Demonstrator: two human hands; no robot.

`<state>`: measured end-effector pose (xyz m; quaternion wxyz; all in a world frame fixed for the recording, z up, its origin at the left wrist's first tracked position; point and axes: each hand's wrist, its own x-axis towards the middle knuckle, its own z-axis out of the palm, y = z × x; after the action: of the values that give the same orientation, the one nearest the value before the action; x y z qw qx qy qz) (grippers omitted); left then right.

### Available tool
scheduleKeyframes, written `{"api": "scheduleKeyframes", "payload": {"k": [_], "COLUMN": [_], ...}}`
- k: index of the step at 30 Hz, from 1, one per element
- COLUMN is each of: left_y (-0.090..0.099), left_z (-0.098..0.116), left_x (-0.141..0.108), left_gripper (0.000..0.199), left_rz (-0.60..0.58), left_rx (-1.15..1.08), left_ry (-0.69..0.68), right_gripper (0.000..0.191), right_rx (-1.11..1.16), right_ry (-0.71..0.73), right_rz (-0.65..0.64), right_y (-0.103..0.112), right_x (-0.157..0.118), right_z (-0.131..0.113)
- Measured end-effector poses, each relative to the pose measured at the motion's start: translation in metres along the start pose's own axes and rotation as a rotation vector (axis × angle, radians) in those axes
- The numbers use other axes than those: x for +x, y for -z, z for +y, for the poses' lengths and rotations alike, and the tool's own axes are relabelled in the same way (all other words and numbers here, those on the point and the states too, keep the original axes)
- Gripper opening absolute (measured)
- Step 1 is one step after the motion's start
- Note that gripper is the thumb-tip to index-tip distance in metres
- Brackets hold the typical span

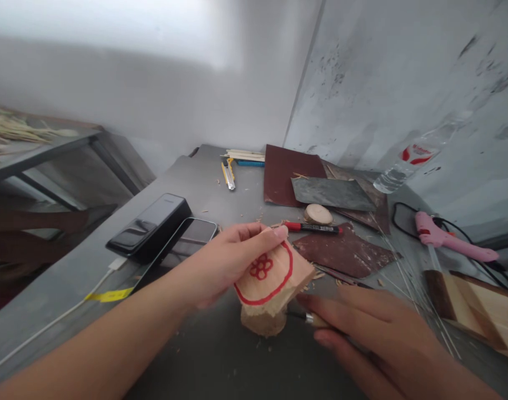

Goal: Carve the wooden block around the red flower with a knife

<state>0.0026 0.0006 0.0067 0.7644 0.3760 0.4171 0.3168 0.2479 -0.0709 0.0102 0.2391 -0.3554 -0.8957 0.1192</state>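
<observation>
My left hand grips a pale wooden block, thumb on its upper edge. The block's top face carries a red curved outline and a red flower drawing; its lower part is rough and cut narrower. In my right hand, slightly blurred, is a wood carving knife with a wooden handle and metal collar. Its dark blade points left, at the block's lower side; whether the tip touches the wood I cannot tell. Just beyond the block lies a red marker, near a small round wood slice.
Sandpaper sheets lie at the back, with a yellow box cutter to their left. A power bank and a phone are on the left. At right are a pink glue gun, a water bottle and a wooden board.
</observation>
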Motion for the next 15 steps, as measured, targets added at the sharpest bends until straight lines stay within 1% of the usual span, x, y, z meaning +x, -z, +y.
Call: {"api": "scheduleKeyframes", "payload": {"k": [1,3,5,9,11,13,15], "left_y": [0.003,0.009,0.012,0.012,0.011,0.009,0.009], "left_z": [0.001,0.002,0.001,-0.006,-0.01,-0.014,-0.016], "left_x": [0.0,0.001,0.001,0.001,0.002,0.003,0.005], "left_gripper": [0.04,0.034,0.032,0.037,0.039,0.04,0.039], "left_rz": [0.011,-0.006,-0.001,0.012,-0.001,0.0,0.01], "left_rx": [0.069,0.251,0.411,0.692,0.792,0.841,0.891], "left_ry": [-0.027,-0.053,-0.056,-0.076,-0.098,-0.104,-0.135], "right_gripper": [0.027,0.022,0.019,0.01,0.008,0.008,0.012], "right_rx": [-0.008,-0.036,-0.068,-0.06,-0.026,0.008,0.028], "right_ry": [0.0,-0.004,-0.038,-0.158,-0.192,-0.205,-0.204], "right_rz": [-0.008,-0.043,-0.12,-0.282,-0.318,-0.342,-0.355], "right_y": [0.001,0.003,0.004,0.005,0.005,0.003,0.002], "right_x": [0.0,0.0,0.0,0.002,0.002,0.002,0.003], "right_z": [0.001,0.002,0.003,0.001,-0.001,-0.003,-0.005]}}
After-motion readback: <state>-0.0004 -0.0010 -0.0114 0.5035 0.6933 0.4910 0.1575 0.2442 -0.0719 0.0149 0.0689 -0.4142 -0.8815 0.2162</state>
